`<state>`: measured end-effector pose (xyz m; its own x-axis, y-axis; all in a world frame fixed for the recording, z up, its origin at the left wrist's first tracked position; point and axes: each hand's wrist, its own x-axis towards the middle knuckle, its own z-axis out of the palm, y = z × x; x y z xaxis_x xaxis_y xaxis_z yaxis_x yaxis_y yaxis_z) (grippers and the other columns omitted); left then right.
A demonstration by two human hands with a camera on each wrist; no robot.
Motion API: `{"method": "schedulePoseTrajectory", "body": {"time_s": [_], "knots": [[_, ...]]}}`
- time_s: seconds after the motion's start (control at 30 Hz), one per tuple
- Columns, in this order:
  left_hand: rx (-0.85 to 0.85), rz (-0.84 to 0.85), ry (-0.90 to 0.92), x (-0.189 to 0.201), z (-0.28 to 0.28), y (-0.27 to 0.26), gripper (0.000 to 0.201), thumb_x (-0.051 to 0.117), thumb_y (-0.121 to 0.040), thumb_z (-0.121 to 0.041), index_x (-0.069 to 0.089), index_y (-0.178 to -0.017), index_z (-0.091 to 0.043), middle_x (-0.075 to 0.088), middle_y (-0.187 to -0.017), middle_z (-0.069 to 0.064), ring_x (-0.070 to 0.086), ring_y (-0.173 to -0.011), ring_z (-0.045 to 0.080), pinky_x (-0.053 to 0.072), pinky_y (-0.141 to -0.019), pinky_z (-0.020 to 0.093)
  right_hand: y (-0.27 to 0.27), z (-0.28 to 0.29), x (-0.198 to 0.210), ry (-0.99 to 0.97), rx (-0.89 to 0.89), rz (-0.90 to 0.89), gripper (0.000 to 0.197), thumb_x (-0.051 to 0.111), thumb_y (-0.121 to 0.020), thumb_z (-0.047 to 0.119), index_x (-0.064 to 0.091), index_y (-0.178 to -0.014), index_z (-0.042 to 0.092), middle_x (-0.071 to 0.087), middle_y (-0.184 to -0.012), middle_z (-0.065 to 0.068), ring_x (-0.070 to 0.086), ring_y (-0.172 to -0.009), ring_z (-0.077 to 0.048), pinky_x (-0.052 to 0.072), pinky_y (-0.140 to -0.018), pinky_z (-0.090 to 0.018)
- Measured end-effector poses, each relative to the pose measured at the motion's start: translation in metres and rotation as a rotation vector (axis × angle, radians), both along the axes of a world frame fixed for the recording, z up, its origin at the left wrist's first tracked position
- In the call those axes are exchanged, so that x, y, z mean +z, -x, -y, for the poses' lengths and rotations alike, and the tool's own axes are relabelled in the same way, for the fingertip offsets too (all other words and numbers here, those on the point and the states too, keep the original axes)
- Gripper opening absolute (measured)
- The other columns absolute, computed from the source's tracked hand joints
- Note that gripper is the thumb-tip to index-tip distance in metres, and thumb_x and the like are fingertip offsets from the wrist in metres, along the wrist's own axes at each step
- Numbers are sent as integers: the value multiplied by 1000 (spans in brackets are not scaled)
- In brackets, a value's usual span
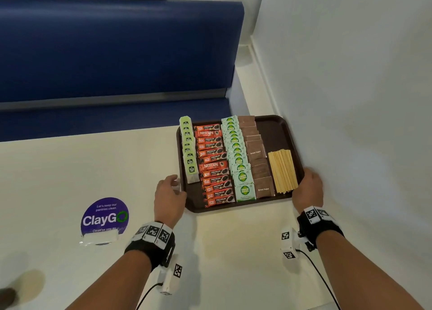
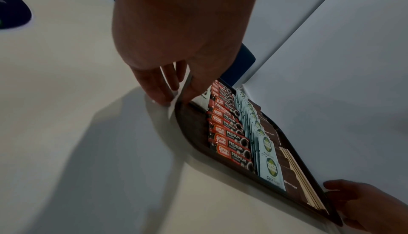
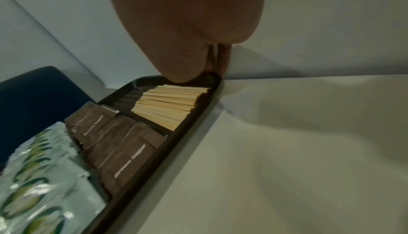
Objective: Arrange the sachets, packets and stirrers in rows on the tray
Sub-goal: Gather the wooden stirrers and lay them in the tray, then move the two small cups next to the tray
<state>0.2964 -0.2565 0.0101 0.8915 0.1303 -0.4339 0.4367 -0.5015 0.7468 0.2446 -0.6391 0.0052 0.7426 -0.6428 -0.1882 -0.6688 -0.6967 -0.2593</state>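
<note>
A dark brown tray (image 1: 273, 132) lies on the white table, tucked into the corner by the wall. It holds rows, left to right: green tea bags (image 1: 189, 151), red coffee packets (image 1: 214, 167), pale green coco sugar sachets (image 1: 237, 155), brown sugar sachets (image 1: 256, 155) and wooden stirrers (image 1: 282, 172). My left hand (image 1: 171, 191) pinches the tray's near left rim (image 2: 192, 124), thumb inside and fingers outside. At the near right rim (image 3: 176, 138) my right hand (image 1: 308, 188) grips beside the stirrers (image 3: 167, 103), its thumb over the edge.
A white wall (image 1: 350, 99) runs close along the tray's right side. Behind the table stands a blue padded bench (image 1: 117, 48). A round purple ClayGo sticker (image 1: 105, 217) is stuck on the table (image 1: 93, 169) to the left of my left arm.
</note>
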Motion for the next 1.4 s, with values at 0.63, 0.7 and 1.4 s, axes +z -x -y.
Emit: {"method": "schedulePoseTrajectory", "body": {"time_s": [0.63, 0.7, 1.4], "knots": [[44, -7, 18, 46, -192, 179, 20, 71, -101, -14, 76, -107, -33, 76, -89, -21, 70, -82, 3, 50, -73, 9, 68, -273, 48, -472, 707, 275, 12, 59, -105, 17, 66, -105, 28, 59, -98, 18, 59, -90, -2, 42, -74, -9], [67, -19, -1, 49, -209, 201, 18, 74, -98, -15, 77, -102, -32, 75, -84, -16, 68, -78, 2, 51, -69, 11, 71, -304, 45, -511, 777, 219, 14, 59, -104, 16, 65, -104, 29, 58, -97, 19, 59, -89, -3, 42, -74, -9], [760, 23, -228, 14, -328, 322, 112, 100, -70, -38, 31, -154, -11, 39, -145, 11, 47, -135, 31, 44, -112, 46, 91, -611, 47, -470, 1419, 30, 96, 61, -90, -5, 20, -164, 39, 16, -168, 5, 35, -143, -29, 45, -114, -42]]}}
